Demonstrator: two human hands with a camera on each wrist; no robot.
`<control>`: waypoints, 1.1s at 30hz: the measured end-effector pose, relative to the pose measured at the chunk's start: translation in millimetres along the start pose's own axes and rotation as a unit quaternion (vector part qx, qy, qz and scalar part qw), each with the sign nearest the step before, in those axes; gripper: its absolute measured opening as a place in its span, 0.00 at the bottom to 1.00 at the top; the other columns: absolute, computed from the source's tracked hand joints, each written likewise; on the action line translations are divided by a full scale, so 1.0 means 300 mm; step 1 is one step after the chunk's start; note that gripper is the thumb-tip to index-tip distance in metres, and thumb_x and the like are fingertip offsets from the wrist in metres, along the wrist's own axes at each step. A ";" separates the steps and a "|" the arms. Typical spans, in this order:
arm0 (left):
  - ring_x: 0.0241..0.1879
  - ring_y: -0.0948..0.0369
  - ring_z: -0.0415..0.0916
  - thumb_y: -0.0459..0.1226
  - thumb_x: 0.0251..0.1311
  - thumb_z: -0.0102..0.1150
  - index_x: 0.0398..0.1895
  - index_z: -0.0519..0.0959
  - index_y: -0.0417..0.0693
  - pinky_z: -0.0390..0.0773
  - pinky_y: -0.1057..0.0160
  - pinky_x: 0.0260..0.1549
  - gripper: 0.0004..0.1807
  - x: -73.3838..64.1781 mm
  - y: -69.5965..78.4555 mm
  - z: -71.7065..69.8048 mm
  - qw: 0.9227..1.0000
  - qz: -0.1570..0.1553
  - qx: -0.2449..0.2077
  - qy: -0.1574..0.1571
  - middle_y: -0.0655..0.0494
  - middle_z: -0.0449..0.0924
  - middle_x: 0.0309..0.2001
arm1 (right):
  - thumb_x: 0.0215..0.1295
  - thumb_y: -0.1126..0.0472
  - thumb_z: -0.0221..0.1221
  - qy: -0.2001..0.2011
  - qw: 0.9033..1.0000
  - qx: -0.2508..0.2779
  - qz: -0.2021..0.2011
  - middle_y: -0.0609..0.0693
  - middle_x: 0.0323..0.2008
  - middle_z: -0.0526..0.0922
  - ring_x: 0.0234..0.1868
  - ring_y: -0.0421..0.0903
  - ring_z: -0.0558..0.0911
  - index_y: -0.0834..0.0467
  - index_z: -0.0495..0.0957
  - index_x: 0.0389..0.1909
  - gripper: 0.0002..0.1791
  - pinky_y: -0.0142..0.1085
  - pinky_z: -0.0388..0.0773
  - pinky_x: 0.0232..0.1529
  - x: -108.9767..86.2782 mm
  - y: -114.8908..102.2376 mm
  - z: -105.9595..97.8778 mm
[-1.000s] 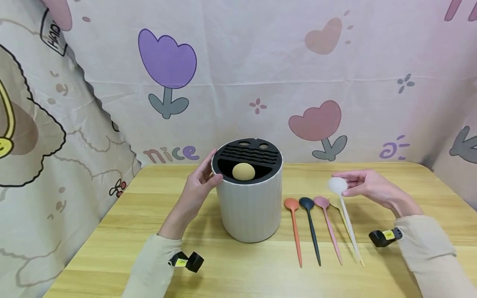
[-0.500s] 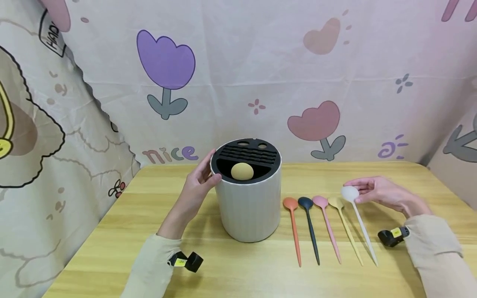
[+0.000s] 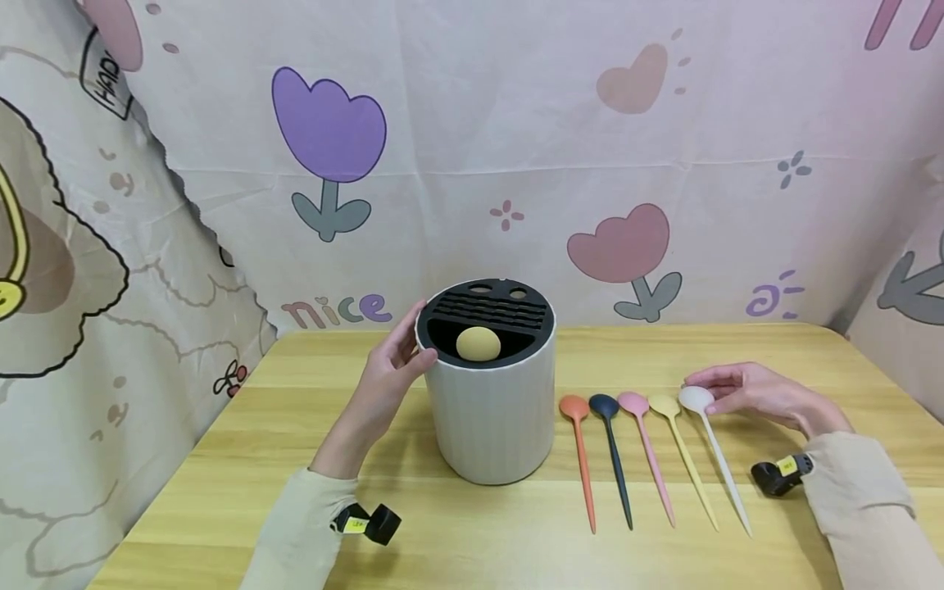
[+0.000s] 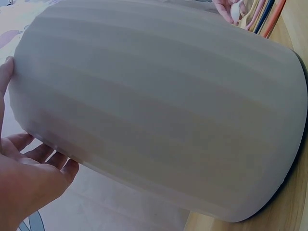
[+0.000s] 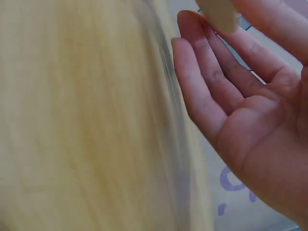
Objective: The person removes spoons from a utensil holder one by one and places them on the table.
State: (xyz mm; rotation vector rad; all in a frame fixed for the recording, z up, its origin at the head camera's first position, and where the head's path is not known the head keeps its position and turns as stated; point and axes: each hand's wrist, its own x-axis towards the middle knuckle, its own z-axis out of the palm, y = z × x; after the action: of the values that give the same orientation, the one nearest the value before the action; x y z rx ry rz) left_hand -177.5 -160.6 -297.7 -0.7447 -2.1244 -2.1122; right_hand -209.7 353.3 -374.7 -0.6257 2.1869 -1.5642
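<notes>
A white ribbed utensil holder (image 3: 490,426) with a black slotted lid (image 3: 483,305) stands upright on the table. My left hand (image 3: 385,369) grips its left side at the rim, thumb towards the front. A yellowish rounded thing (image 3: 478,344) shows in the lid's large opening. At the right, my right hand (image 3: 763,397) pinches the round head of a white long-handled spoon (image 3: 726,471) between thumb and fingers. That spoon lies beside a row of similar ones: orange (image 3: 583,467), dark blue (image 3: 618,463), pink (image 3: 652,459) and yellow (image 3: 689,463). In the right wrist view the pinched spoon head (image 5: 219,14) is partly cut off.
The wooden table (image 3: 243,451) ends at the back against a printed cloth (image 3: 457,106), which also hangs along the left side. A small black camera (image 3: 369,523) is strapped to my left wrist, another (image 3: 782,475) to my right.
My right hand has moved right and down with the white spoon, from over the yellow spoon to the row's right end, uncovering the yellow one. The left hand keeps its hold.
</notes>
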 end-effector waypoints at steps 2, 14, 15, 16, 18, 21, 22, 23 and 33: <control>0.69 0.56 0.56 0.47 0.62 0.62 0.76 0.51 0.47 0.62 0.67 0.63 0.45 -0.003 0.000 0.000 1.000 -0.003 0.001 -0.001 0.50 0.55 0.73 | 0.57 0.75 0.61 -0.003 1.000 0.000 0.001 0.41 0.49 0.82 0.48 0.37 0.80 0.78 0.67 0.58 0.27 0.28 0.75 0.49 0.001 0.006 0.000; 0.70 0.55 0.55 0.50 0.61 0.62 0.76 0.51 0.47 0.61 0.66 0.63 0.45 0.002 -0.001 0.002 1.000 0.001 0.008 -0.001 0.50 0.55 0.73 | 0.58 0.71 0.63 0.010 0.999 -0.042 0.018 0.44 0.51 0.81 0.48 0.31 0.78 0.82 0.62 0.59 0.32 0.24 0.73 0.48 0.008 0.023 0.001; 0.70 0.55 0.56 0.49 0.61 0.62 0.76 0.51 0.47 0.62 0.66 0.63 0.46 0.003 -0.002 0.001 1.000 0.003 0.007 -0.001 0.50 0.55 0.73 | 0.58 0.71 0.63 0.012 0.999 -0.047 0.021 0.46 0.51 0.81 0.48 0.30 0.77 0.82 0.61 0.59 0.33 0.24 0.73 0.48 0.009 0.021 0.001; 0.69 0.55 0.56 0.49 0.61 0.62 0.76 0.51 0.47 0.62 0.67 0.63 0.46 0.003 -0.001 0.001 1.000 0.004 0.008 0.000 0.50 0.56 0.73 | 0.58 0.70 0.63 0.014 0.998 -0.052 0.025 0.50 0.53 0.81 0.48 0.30 0.77 0.81 0.61 0.60 0.33 0.24 0.73 0.48 0.009 0.019 0.000; 0.69 0.55 0.56 0.49 0.61 0.62 0.76 0.51 0.46 0.62 0.67 0.63 0.45 0.003 -0.001 0.000 1.000 0.004 0.009 0.000 0.50 0.55 0.73 | 0.58 0.69 0.64 0.016 0.998 -0.059 0.030 0.58 0.55 0.79 0.48 0.29 0.77 0.81 0.60 0.61 0.35 0.24 0.73 0.48 0.011 0.016 0.001; 0.69 0.56 0.56 0.49 0.61 0.62 0.76 0.51 0.47 0.62 0.68 0.63 0.45 0.001 0.000 -0.002 1.000 0.002 0.011 0.003 0.50 0.55 0.73 | 0.58 0.69 0.64 0.015 0.998 -0.060 0.030 0.66 0.58 0.74 0.49 0.28 0.77 0.81 0.57 0.63 0.37 0.23 0.72 0.49 0.015 0.012 0.000; 0.69 0.56 0.55 0.50 0.61 0.62 0.76 0.51 0.46 0.61 0.68 0.63 0.45 0.001 0.000 -0.002 1.000 0.002 0.011 0.003 0.50 0.55 0.73 | 0.58 0.69 0.64 0.015 0.998 -0.056 0.028 0.66 0.59 0.74 0.49 0.28 0.76 0.81 0.56 0.63 0.37 0.23 0.72 0.49 0.015 0.012 0.000; 0.70 0.55 0.55 0.50 0.61 0.62 0.76 0.51 0.46 0.61 0.67 0.63 0.45 0.001 0.000 -0.002 1.000 0.001 0.010 0.002 0.50 0.55 0.73 | 0.59 0.70 0.63 0.014 0.998 -0.051 0.026 0.65 0.59 0.74 0.50 0.29 0.76 0.81 0.55 0.63 0.38 0.23 0.72 0.49 0.016 0.012 0.001; 0.69 0.56 0.56 0.48 0.61 0.62 0.76 0.52 0.47 0.62 0.67 0.62 0.45 0.000 -0.002 -0.003 1.000 -0.005 0.008 0.006 0.50 0.56 0.72 | 0.61 0.71 0.61 0.016 1.000 -0.016 0.019 0.44 0.56 0.79 0.51 0.27 0.75 0.81 0.49 0.66 0.40 0.21 0.70 0.50 0.012 0.016 0.007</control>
State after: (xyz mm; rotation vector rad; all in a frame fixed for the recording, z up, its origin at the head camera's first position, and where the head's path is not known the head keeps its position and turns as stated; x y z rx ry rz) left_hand -177.9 -161.5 -298.3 -0.7195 -2.1409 -2.0980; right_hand -212.1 351.0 -380.3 -0.5676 2.2384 -1.5332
